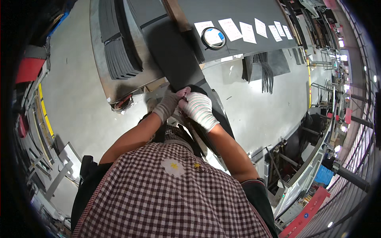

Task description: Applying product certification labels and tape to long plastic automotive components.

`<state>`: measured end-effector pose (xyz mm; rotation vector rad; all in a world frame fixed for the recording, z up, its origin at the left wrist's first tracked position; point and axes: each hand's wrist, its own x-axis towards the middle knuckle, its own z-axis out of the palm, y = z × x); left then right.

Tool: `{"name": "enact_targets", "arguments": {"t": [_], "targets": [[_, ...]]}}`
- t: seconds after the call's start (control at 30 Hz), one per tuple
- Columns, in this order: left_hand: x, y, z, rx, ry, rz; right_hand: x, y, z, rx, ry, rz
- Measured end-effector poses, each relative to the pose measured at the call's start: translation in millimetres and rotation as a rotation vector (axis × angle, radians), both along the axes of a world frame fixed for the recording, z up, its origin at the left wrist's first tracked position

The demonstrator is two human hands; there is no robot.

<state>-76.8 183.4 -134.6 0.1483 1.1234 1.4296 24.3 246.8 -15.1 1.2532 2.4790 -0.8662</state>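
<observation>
A long dark grey rubber-like sheet (174,55) hangs off the edge of the worktable (238,16) toward me. My left hand (168,104), in a grey glove, pinches the sheet's near edge. My right hand (199,109), in a white striped glove, grips the same edge right beside it, the two hands touching. The lower end of the sheet (220,119) drops down past my right wrist.
A roll of tape (213,38) and several white paper sheets (242,31) lie on the dark table. A stack of black strips (119,47) sits on a metal plate at left. More black strips (266,73) lie on the grey floor. Racks line both sides.
</observation>
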Motion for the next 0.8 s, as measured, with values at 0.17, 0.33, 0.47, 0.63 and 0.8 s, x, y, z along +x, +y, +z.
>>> {"name": "enact_targets", "arguments": {"t": [0.17, 0.33, 0.47, 0.63, 0.8], "targets": [[7, 2, 1, -0.047, 0.087, 0.031, 0, 15, 1, -0.248, -0.032, -0.064], [9, 0, -55, 0.009, 0.045, 0.081, 8, 8, -24, -0.389, 0.049, -0.128], [12, 0, -37, 0.025, -0.182, 0.183, 17, -4, -36, -0.663, 0.387, -0.323], [17, 14, -3, -0.031, 0.346, 0.039, -50, -36, 107, -0.663, 0.766, 0.466], [-13, -9, -3, 0.041, 0.196, -0.147, 25, 36, 73, -0.481, 0.683, -0.234]]}}
